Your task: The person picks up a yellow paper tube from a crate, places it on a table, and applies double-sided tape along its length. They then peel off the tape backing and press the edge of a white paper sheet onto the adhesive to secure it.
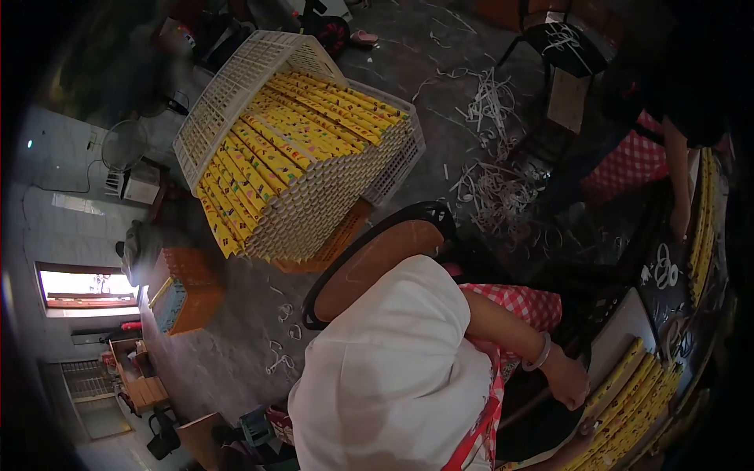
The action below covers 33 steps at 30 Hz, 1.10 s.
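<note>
My left hand (567,381), with a bracelet at its wrist, is beside the table edge at the lower right. Its fingers are curled together, and whatever they hold, if anything, is hidden. Nearest to it is a row of yellow patterned rods (628,404) on the table, next to a pale flat panel (620,334). A white sleeve (393,361) and red checked cloth (518,302) show around my arm. My right hand is outside the view.
A white crate (236,98) full of yellow patterned tubes (306,149) stands behind the round-backed chair (377,267). White strips (503,196) litter the floor. At the right, a co-worker's hand (680,220) is beside more yellow rods. An orange crate (200,294) stands at left.
</note>
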{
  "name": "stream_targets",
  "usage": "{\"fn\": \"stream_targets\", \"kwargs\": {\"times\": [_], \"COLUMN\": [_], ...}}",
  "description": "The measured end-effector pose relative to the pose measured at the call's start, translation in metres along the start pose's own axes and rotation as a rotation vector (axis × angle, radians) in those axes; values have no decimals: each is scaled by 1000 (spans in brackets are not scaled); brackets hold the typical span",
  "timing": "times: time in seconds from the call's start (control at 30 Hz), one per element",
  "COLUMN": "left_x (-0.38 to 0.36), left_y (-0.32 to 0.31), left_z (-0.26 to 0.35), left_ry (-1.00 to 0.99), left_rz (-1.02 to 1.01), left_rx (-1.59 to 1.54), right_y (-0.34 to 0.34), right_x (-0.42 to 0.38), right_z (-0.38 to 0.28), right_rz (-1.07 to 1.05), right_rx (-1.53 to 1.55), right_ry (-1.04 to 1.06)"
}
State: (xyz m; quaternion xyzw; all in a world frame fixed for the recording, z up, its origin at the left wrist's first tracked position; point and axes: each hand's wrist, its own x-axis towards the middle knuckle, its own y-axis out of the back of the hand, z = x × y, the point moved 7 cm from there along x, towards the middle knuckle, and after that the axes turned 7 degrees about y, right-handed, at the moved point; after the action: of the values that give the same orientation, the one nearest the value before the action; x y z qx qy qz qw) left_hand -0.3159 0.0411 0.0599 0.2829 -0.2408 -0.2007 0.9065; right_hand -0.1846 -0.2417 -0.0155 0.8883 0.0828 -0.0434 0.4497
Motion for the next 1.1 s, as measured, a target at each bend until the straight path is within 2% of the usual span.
{"fn": "stream_targets", "kwargs": {"times": [0.3,0.37,0.4,0.47,0.5,0.53,0.57,0.6,0.67,0.7,0.73,0.83,0.93,1.1], "left_x": [17,20,19,17,19,19,19,19,30,40,49,91,131,184], "left_y": [-9,-8,-5,-2,1,4,12,17,16,20,22,18,-1,-49], "left_z": [26,35,38,37,42,44,48,49,38,35,32,11,-15,-73], "left_ry": [-40,-85,-59,-45,-66,-87,-116,-143,-67,-50,-48,-13,46,99], "left_rz": [-60,-94,-67,-39,-41,-30,-26,49,26,27,16,18,-59,-236], "left_rx": [-47,-82,-98,-114,-125,-105,-99,-112,-103,-111,-104,-72,56,78], "right_y": [2,-1,-3,-11,-6,-6,-10,-7,-8,-21,-15,-12,-23,-30], "right_x": [-7,0,-5,-5,-7,-10,-10,-16,-18,-6,-18,-27,-19,-8], "right_z": [-4,7,1,8,3,1,15,2,1,26,-4,-20,-9,7], "right_rz": [-19,-2,-13,4,-82,12,48,70,124,123,127,111,116,110], "right_rx": [114,67,-2,745,589,584,593,611,599,595,678,745,796,908], "right_ry": [48,192,335,99,122,151,45,177,112,162,231,140,158,151]}}
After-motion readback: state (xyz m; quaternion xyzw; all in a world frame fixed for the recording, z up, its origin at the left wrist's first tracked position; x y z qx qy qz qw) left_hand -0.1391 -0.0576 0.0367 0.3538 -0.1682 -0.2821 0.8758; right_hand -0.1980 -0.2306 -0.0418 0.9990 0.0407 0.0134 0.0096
